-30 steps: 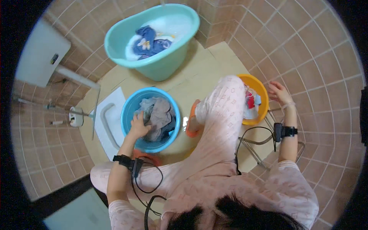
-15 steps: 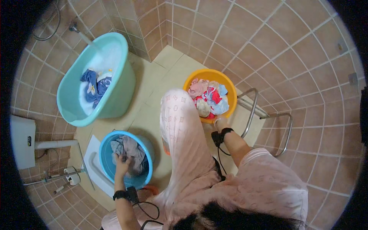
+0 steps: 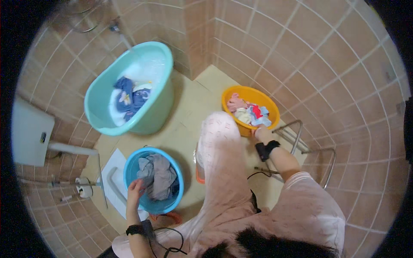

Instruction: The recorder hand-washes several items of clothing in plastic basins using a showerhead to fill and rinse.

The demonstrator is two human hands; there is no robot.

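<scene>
My left hand [image 3: 136, 192] is at the left rim of a round blue bucket [image 3: 180, 185], its fingers loosely apart with nothing in them. Inside the bucket lie wet-looking grey clothes [image 3: 161, 178], close to my fingertips. On the right, my right hand [image 3: 260, 133] grips the near rim of an orange basin [image 3: 275, 112]. A pile of pink, red, white and light blue clothes [image 3: 257, 112] fills it. The basin looks tilted, with part of its outer wall showing. My right fingertips are partly hidden at the rim.
A large turquoise tub [image 3: 92, 101] with foamy water holds dark blue clothes [image 3: 131, 99], beneath a wall tap [image 3: 115, 28]. A metal-tube frame [image 3: 331, 167] stands beside the right tiled wall. My pink-clad knee [image 3: 221, 129] rises between bucket and basin. A white squat-toilet surround [image 3: 112, 163] lies left.
My left hand has come off the clothes to the bucket's left rim. With my right hand on it, the orange basin has tipped. The whole view has shifted.
</scene>
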